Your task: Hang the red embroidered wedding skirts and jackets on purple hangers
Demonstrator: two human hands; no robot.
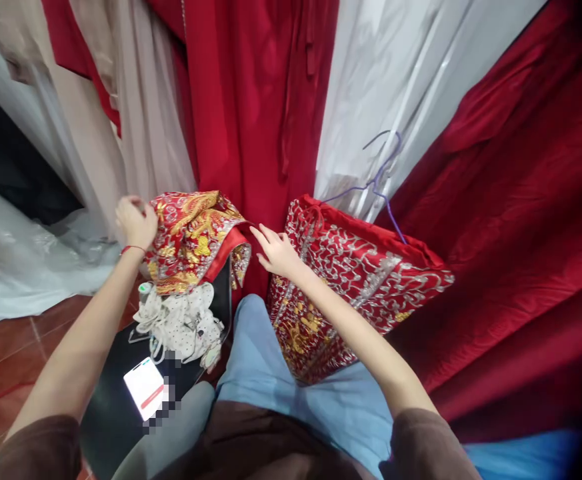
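Observation:
A red garment (pixel 191 233) with gold and silver embroidery lies bunched over the back of a dark chair, its plain red lining folded out at one edge. At its left side is my left hand (pixel 137 223), with fingers curled in at the cloth; their tips are partly hidden. My right hand (pixel 277 252) is stretched out, fingers apart, with its fingertips at the garment's right edge. Close by on the right hangs a red embroidered skirt-like piece (pixel 341 267) on a purple wire hanger (pixel 375 183). My right forearm passes in front of it.
A white dotted cloth bag (pixel 185 323) and a lit phone (pixel 144 389) lie on the black seat (pixel 108 427). Long red drapes (pixel 251 100), white fabric (pixel 365 80) and beige gowns (pixel 145 100) hang ahead. Reddish floor tiles (pixel 15 353) show at left.

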